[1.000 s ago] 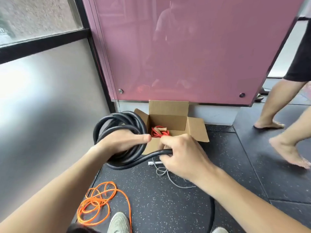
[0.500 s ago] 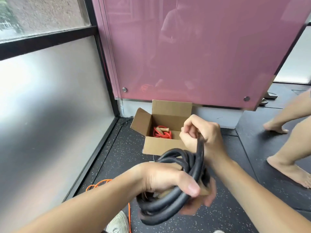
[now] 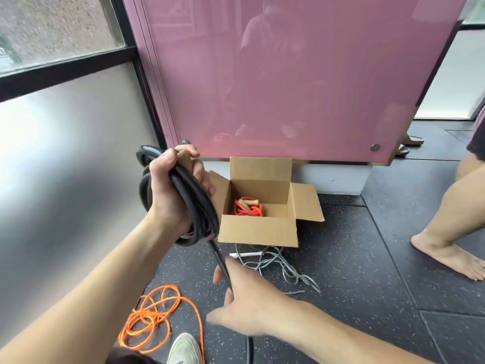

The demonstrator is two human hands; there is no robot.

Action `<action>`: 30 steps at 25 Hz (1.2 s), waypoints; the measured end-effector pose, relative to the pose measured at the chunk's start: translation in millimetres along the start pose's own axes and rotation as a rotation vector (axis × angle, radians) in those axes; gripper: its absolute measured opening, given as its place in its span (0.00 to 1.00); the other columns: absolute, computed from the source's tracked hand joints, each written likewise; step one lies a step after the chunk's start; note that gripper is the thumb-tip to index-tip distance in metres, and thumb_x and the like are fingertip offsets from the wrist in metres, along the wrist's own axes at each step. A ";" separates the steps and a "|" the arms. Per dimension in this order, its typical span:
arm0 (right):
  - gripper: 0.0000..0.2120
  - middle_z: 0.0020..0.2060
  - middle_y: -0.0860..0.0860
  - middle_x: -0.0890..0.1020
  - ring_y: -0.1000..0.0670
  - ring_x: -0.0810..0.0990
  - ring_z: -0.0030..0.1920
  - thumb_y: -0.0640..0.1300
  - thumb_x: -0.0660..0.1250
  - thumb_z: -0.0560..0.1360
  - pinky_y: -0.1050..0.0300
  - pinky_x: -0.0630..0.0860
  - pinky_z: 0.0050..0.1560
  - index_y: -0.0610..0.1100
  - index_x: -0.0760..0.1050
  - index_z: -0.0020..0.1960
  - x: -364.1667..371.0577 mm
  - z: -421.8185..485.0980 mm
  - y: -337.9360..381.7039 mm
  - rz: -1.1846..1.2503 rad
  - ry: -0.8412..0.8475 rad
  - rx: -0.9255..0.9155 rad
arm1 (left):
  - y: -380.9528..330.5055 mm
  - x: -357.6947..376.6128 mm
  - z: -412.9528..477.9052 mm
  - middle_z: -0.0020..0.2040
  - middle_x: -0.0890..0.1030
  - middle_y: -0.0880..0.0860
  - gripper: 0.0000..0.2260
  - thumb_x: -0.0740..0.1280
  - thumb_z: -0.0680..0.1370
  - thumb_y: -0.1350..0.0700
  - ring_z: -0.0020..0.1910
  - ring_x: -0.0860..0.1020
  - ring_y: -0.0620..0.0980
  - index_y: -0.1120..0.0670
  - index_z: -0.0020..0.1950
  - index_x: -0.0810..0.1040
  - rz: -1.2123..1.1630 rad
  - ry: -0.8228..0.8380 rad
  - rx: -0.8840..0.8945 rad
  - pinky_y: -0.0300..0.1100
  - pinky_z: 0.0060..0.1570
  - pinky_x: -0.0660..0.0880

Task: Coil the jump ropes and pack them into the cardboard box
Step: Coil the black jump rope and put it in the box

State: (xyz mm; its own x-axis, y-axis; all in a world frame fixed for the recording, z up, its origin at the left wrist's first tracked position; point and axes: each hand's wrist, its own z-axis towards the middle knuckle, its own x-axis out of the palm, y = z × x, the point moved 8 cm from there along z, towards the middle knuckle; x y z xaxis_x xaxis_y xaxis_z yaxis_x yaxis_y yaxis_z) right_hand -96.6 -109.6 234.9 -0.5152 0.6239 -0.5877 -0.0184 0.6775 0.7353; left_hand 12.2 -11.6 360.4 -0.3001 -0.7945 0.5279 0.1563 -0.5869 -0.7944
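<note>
Four jump ropes, one cardboard box (image 3: pixel 258 232), flaps open. Black rope (image 3: pixel 199 206): coiled, gripped by left hand (image 3: pixel 170 195) beside the box. Its tail passes through right hand (image 3: pixel 246 303); blurred, cannot tell the grip. Red rope (image 3: pixel 248 210) lies inside the box. Orange rope (image 3: pixel 152 319) and grey rope (image 3: pixel 278 264) lie loose on the floor.

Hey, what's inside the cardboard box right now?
Inside the cardboard box lies a coiled red jump rope with wooden handles. The box's near wall covers the front of its floor, so anything there cannot be seen.
</note>
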 end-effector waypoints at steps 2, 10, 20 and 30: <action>0.20 0.41 0.51 0.81 0.50 0.76 0.39 0.47 0.73 0.69 0.54 0.75 0.44 0.55 0.68 0.57 6.3 -3.5 10.1 -0.009 0.015 -0.021 | 5.3 -38.3 -3.1 0.28 0.72 0.49 0.19 0.75 0.57 0.39 0.26 0.70 0.49 0.50 0.36 0.77 0.151 -0.323 -0.071 0.44 0.33 0.68; 0.24 0.45 0.47 0.80 0.44 0.82 0.44 0.30 0.64 0.72 0.51 0.75 0.40 0.52 0.70 0.62 -56.6 -3.1 32.5 -0.510 -0.258 -0.244 | 17.0 -43.2 -24.5 0.40 0.79 0.45 0.20 0.73 0.69 0.34 0.43 0.77 0.44 0.50 0.39 0.79 1.281 -0.314 -0.483 0.43 0.51 0.67; 0.50 0.76 0.49 0.63 0.46 0.72 0.63 0.48 0.74 0.63 0.48 0.69 0.65 0.62 0.54 0.79 -87.2 -10.3 34.1 -0.862 -0.407 -0.591 | 95.9 10.5 -66.2 0.41 0.81 0.36 0.10 0.72 0.66 0.50 0.42 0.79 0.32 0.42 0.46 0.78 1.146 0.667 -0.828 0.27 0.45 0.71; 0.13 0.49 0.55 0.78 0.50 0.69 0.43 0.45 0.67 0.59 0.51 0.75 0.44 0.50 0.71 0.43 -89.5 -19.0 47.7 -0.713 -0.398 -0.695 | 103.7 16.0 -79.8 0.42 0.84 0.56 0.17 0.63 0.68 0.41 0.41 0.82 0.50 0.52 0.38 0.84 0.918 0.767 -1.027 0.40 0.48 0.77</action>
State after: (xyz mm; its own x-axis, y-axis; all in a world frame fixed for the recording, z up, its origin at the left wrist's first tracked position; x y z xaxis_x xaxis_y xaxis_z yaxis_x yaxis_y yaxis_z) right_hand -67.7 -140.6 329.0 0.1210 0.3393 -0.9329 -0.7529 0.6438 0.1365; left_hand -51.6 -72.8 262.5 -0.9019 -0.3541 -0.2476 -0.0385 0.6366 -0.7702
